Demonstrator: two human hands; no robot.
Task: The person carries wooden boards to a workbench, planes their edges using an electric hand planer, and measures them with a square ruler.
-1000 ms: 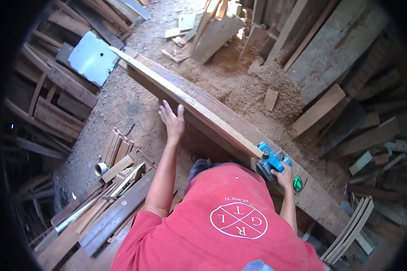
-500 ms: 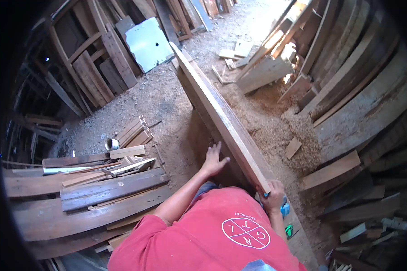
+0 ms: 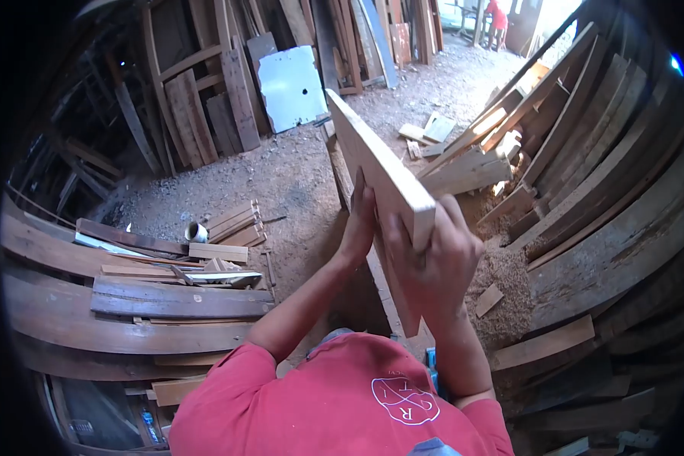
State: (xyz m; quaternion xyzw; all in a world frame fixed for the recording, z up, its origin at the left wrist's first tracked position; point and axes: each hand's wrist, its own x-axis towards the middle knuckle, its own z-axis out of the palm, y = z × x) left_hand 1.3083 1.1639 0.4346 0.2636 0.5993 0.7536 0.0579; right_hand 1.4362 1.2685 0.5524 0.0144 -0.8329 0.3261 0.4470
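A long wooden board (image 3: 387, 171) is raised on edge in front of my chest, its narrow pale edge facing up and its far end pointing away. My right hand (image 3: 437, 262) is wrapped round the near end of the board. Against the board's left face lies my left hand (image 3: 359, 228), its fingers partly hidden. Beneath the board, the workbench plank (image 3: 385, 292) shows in part. Part of the blue power tool (image 3: 432, 359) is visible beside my right forearm.
Stacked planks (image 3: 182, 296) lie at the left, near a white cup-like roll (image 3: 196, 232). A whitish panel (image 3: 290, 87) leans among upright boards at the back. Sawdust (image 3: 509, 285) and leaning timber (image 3: 585, 251) are on the right. A distant person in red (image 3: 498, 23) stands at the top.
The board has been lifted off the bench toward my chest. My right hand has let go of the blue tool and taken the board's near end; my left hand has moved onto its face.
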